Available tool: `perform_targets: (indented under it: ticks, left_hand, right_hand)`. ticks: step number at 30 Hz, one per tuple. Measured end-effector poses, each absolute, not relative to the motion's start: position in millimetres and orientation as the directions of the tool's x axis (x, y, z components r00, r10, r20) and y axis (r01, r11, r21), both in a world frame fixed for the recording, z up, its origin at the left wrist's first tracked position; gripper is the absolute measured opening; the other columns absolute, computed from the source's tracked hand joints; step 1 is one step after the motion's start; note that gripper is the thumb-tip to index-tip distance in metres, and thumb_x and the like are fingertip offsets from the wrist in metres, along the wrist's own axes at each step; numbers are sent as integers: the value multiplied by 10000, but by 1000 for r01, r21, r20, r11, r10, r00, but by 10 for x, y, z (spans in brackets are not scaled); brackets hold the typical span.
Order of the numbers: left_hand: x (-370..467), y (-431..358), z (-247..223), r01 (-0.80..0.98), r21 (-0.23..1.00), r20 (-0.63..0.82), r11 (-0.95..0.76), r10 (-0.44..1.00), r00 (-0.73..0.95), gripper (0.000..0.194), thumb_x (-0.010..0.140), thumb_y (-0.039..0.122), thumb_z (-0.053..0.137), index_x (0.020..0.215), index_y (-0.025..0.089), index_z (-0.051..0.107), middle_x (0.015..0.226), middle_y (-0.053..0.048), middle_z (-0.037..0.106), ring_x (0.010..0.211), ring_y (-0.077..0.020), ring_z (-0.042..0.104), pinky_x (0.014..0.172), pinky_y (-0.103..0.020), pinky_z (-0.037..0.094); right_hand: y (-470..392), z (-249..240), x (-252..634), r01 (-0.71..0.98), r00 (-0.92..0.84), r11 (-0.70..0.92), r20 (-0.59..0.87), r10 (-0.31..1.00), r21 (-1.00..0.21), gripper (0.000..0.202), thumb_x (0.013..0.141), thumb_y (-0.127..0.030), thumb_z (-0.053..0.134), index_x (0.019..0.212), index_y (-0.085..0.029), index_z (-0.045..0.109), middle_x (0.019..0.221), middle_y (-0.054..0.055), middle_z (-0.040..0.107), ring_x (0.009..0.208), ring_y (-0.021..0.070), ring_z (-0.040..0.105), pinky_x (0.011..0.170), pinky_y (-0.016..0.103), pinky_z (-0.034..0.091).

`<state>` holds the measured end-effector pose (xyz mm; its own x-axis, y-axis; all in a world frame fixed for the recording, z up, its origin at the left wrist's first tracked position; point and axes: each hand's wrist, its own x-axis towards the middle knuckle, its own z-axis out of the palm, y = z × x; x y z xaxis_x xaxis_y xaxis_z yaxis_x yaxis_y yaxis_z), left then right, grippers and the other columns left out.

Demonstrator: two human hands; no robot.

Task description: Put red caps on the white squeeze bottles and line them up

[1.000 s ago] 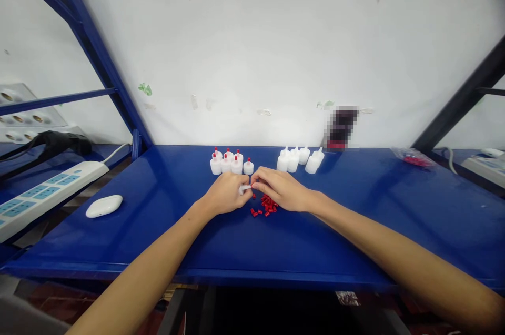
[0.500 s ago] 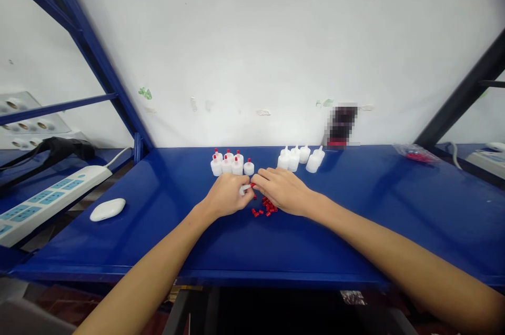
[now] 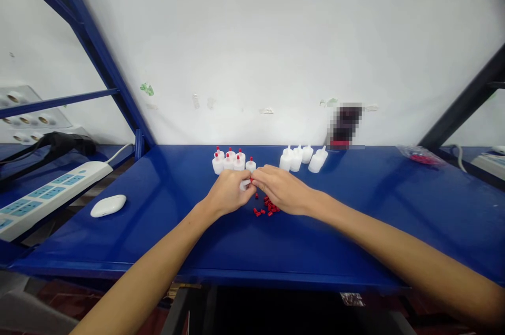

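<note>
Bottle (image 3: 242, 185) in the left hand (image 3: 229, 191), over the bench (image 3: 276, 251), tilted with its spout towards the right hand (image 3: 283, 189). Left fingers curled round it and clamped; right fingertips pinched together on a red cap (image 3: 251, 181) at the spout's end. Fit of cap on spout: cannot tell, because of the fingers. Step in hand, most likely: pressing cap onto spout. For the next move, probably needed: a steady left grip, cap and spout kept in line, firm pressure without squashing. In numbers: one bottle and one cap in hand; seven capped bottles (image 3: 228, 165) upright behind, six in two rows of three, one just beside; at least five bare bottles (image 3: 315, 162) further right, overlapping too much for a sure count; roughly a dozen loose caps (image 3: 270, 206), partly heaped, near the right hand; at far right, one bag (image 3: 424, 158) with red contents; at left, one white case (image 3: 108, 206) and one power strip (image 3: 59, 193)
</note>
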<state>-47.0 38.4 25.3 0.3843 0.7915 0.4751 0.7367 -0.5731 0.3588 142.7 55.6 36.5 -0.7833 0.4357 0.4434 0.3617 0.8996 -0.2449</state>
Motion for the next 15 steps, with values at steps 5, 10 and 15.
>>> perform_targets:
  ticks: [5, 10, 15]
  left_hand:
    - [-570, 454, 250, 809, 357, 524, -467, 817, 240, 379, 838, 391, 610, 1154, 189, 561, 599, 47, 590, 523, -131, 536, 583, -238, 374]
    - [-640, 514, 181, 873, 238, 457, -426, 842, 286, 192, 884, 331, 528, 819, 193, 644, 625, -7, 631, 553, -142, 563, 573, -249, 339]
    - [-633, 500, 188, 847, 224, 423, -481, 831, 360, 229, 897, 277, 493, 762, 175, 649, 660, -27, 666, 577, -138, 570, 588, -248, 344]
  right_hand:
    - [884, 775, 1550, 575, -611, 726, 391, 688, -379, 299, 975, -260, 340, 702, -193, 441, 643, -11, 487, 602, 131, 426, 601, 280, 297]
    - [1330, 1068, 1359, 703, -665, 681, 150, 731, -205, 331, 906, -268, 381, 632, -163, 534, 644, 50, 579, 607, 145, 467, 586, 295, 298]
    - [1467, 1155, 923, 801, -598, 593, -71, 798, -79, 408, 918, -366, 404, 914, -85, 700, 934, 191, 705, 763, 231, 624, 615, 307, 398]
